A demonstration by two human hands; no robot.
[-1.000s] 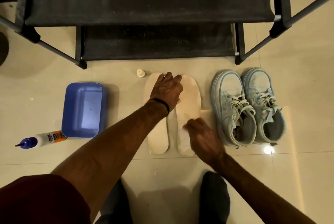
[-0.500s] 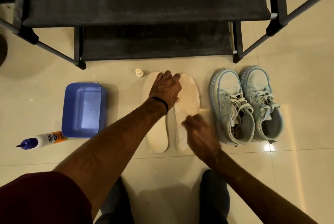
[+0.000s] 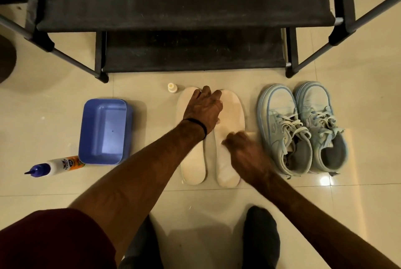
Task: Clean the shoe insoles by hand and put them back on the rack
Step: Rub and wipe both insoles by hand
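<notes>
At the far left a glue bottle (image 3: 55,165) with a blue cap is lying on its side on the tiled floor (image 3: 358,116), and its other end is touching the front corner of a blue plastic tub (image 3: 105,131) that is standing just beside it. Behind them a black shoe rack (image 3: 184,8) is standing, and its fabric shelves are filling the top of the view. A small cream bottle (image 3: 172,87) is standing upright on the floor near the toe of the left insole (image 3: 192,160). The two pale insoles are lying flat on the floor side by side, in front of the rack and not on it. The left hand (image 3: 204,110) is wearing a black band at the wrist and is resting with spread, mostly straight fingers over the toe ends of both insoles, pressing them down and not gripping. The right insole (image 3: 227,164) is lying close to the left one. The right hand (image 3: 245,149) is lying over its middle part, blurred, with the fingers bent toward the surface; I cannot tell if it is holding something. To the right a pair of light blue sneakers (image 3: 301,127) is standing with loose laces, near the insoles but apart from them. At the bottom a dark red sleeve (image 3: 54,240) and a foot in a dark sock (image 3: 260,236) are showing.
</notes>
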